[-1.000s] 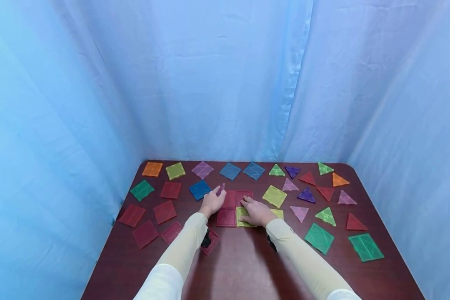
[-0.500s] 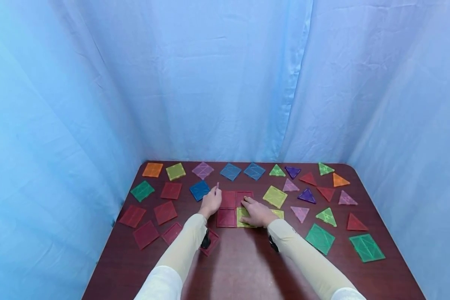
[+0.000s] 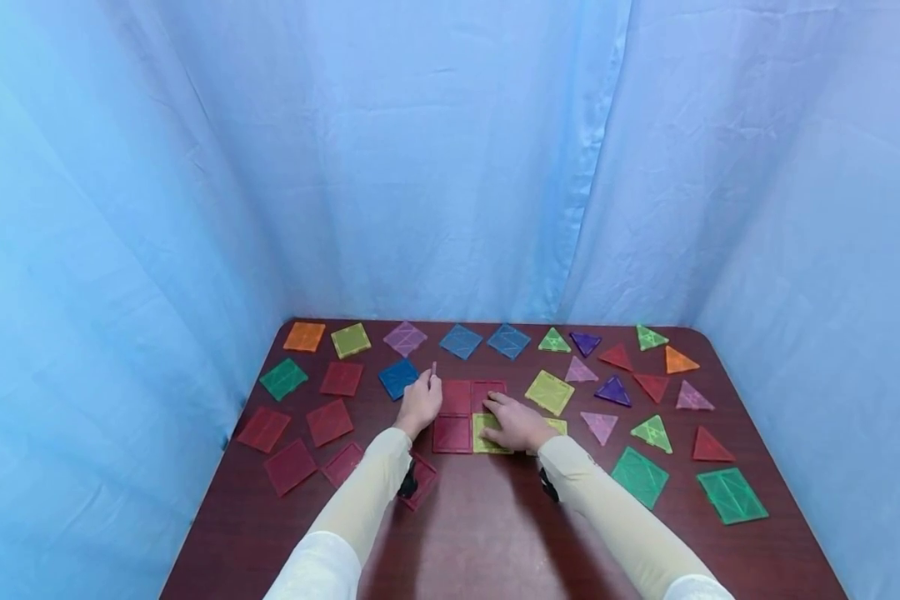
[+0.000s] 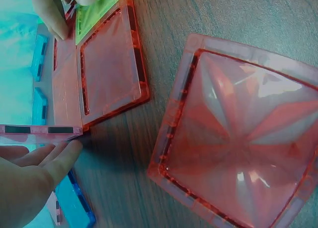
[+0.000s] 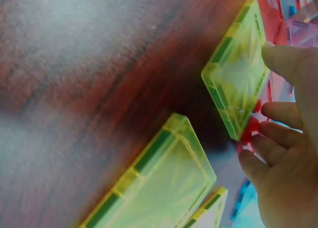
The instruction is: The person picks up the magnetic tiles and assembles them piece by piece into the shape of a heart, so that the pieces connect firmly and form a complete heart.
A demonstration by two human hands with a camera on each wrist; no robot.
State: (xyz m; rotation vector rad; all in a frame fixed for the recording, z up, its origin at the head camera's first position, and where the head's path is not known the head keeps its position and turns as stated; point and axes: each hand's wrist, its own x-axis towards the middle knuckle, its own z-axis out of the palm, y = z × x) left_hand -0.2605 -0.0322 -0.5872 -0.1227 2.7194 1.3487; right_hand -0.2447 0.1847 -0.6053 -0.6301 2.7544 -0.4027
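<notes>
Blue curtain (image 3: 435, 167) behind dark desk (image 3: 480, 533). On desk, flat block (image 3: 452, 421): three red tiles (image 3: 452, 437), one yellow tile (image 5: 237, 71). Right hand (image 3: 519, 427) over block, thumb and fingers apart, thumb at yellow tile, fingertips on far red tile. Left hand (image 3: 420, 407) beside block, fingers straight, pressing purple tile (image 4: 39, 130). Purple tile upright along block's left edge, outer face at left fingertips.

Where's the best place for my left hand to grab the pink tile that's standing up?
The upper part of the pink tile, with your left hand coming from the left. It stands on edge, so both faces can probably be pinched up high, while the red square lies flat by its foot on the right.
</notes>
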